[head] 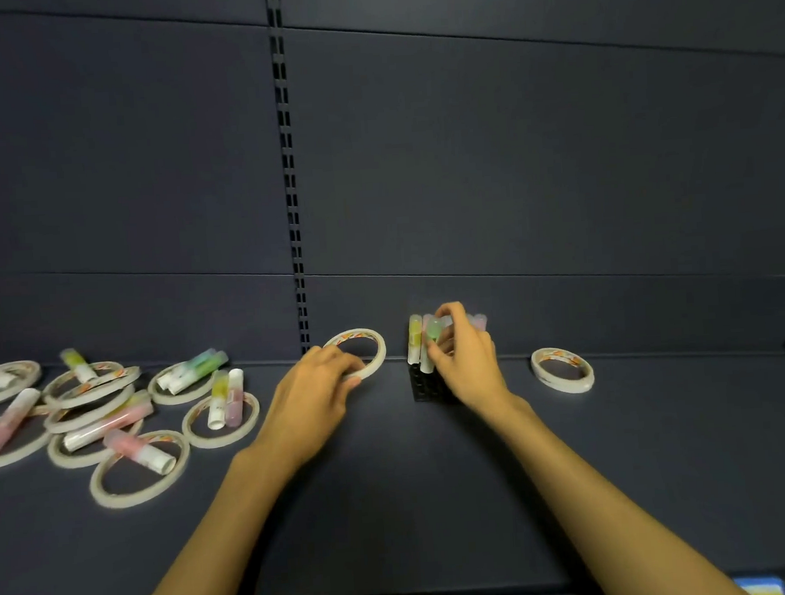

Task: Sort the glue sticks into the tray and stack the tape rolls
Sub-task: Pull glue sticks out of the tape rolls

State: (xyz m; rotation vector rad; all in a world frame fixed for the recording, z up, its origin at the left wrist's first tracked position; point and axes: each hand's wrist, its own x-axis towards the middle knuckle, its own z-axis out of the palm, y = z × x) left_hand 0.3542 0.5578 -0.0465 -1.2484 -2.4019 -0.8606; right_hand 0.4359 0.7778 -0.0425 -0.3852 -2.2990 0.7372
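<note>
Two hands work mid-frame: our left hand (316, 394) pinches a tilted tape roll (359, 350) in its fingers. Our right hand (464, 361) curls its fingers around a green-capped glue stick (431, 347) in the black tray (425, 384).

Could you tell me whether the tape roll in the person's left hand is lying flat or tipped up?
Tipped up: the left hand grips the white tape roll by its near rim, its open ring facing the camera.

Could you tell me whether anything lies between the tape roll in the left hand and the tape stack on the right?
Yes. The black tray of upright glue sticks, with the right hand on them, stands between the held tape roll and the tape stack.
</note>
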